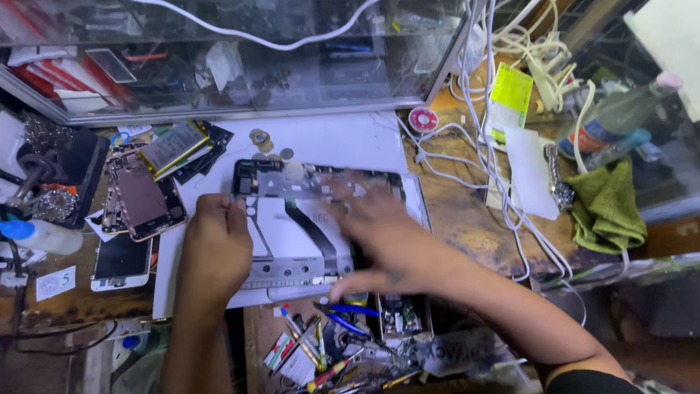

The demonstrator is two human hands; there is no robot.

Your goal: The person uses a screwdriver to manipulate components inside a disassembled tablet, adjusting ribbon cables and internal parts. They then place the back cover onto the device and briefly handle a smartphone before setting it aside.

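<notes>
Palm-down, both the left hand (216, 244) and right hand (390, 237) rest on the opened tablet (295, 226).

Opened tablet (306, 226) sits dead center on the desk (474, 219), insides up, black ribbon cable running down its middle. Left hand (215, 244) pins its 9 o'clock edge, fingers (222, 204) curled over the rim. Right hand (386, 241) lies flat across the 3 o'clock half, a bit blurred. Stripped phones (138, 201) and a battery (173, 146) are at 10 o'clock, coins (260, 138) at 12, green rag (605, 208) and white cables (503, 182) at 3, blue-handled pliers (343, 315) and screwdrivers (313, 357) at 6.
</notes>
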